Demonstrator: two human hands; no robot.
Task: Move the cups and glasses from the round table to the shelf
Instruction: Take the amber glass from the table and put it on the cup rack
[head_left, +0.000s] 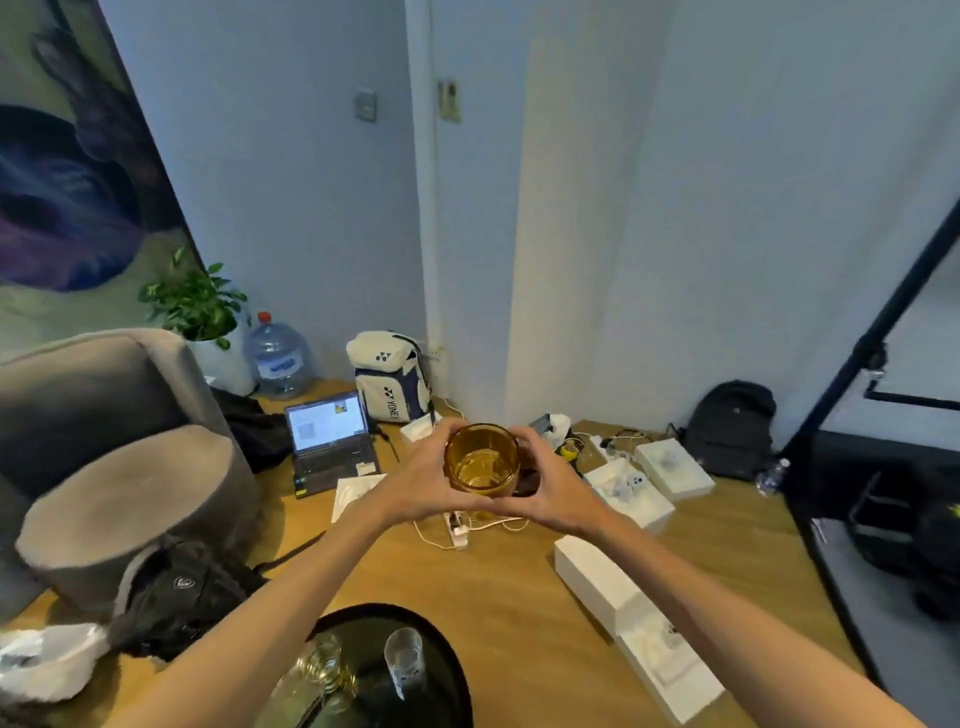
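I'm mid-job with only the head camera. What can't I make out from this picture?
- Shelf: not in the head view.
- Black round table: cut off by the bottom edge; further glasses there cannot be counted.
- Clear glass and second clear glass on it: blurred, and the left forearm covers part of the second.
- Amber glass tumbler: left hand and right hand hide its sides and base.

Home room: armchair (104, 415), backpacks, laptop (330, 441)

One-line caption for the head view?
Both hands hold an amber glass above the floor; two clear glasses remain on the round table.
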